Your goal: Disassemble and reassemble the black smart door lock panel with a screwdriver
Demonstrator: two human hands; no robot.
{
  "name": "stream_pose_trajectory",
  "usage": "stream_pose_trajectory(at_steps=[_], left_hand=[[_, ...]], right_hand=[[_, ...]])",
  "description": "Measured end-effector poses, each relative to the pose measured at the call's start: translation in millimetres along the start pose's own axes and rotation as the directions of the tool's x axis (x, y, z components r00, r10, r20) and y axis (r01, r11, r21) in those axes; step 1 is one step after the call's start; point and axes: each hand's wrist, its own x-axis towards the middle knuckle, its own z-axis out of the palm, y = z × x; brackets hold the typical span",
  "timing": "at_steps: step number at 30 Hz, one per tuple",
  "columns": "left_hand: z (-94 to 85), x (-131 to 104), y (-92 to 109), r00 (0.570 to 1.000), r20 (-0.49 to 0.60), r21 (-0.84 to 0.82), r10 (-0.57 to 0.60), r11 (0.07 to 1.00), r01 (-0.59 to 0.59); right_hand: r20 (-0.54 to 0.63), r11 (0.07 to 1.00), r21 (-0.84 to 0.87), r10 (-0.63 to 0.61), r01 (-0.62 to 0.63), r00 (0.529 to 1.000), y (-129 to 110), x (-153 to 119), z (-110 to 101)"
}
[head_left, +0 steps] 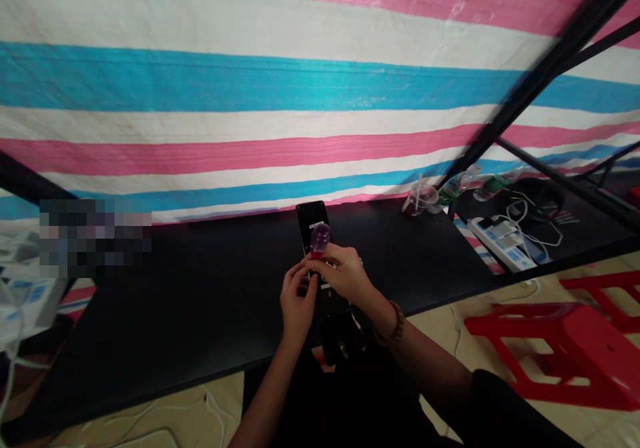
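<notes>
In front of my body, a rounded, see-through purple item with a red lower end points up from between my fingers. I cannot make out its exact kind. My right hand, with a beaded bracelet on the wrist, is closed around its lower part. The fingertips of my left hand are pinched together right beside the red end, and what they hold is hidden. Beneath both hands lies a long black device with small white labels, partly covered by my fingers.
The black table backs onto a striped tarp. Plastic cups stand at its right end. Further right are a power strip and cables on another table. Red stools stand at right; a white box is at left.
</notes>
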Motion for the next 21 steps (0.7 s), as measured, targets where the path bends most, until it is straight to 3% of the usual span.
stream_pose_trajectory(at_steps=[7, 21], left_hand=[[-1.2, 0.5, 3.8, 1.0, -0.002, 0.002, 0.004, 1.0, -0.004], [-5.8, 1.5, 12.5, 0.999, -0.04, 0.043, -0.002, 0.999, 0.004]], right_hand=[[0.158, 1.0, 0.007, -0.021, 0.02, 0.987, -8.4, -2.2, -11.5], [0.008, 0.984, 0.176, 0.035, -0.036, 0.999, -5.1, -7.4, -18.2]])
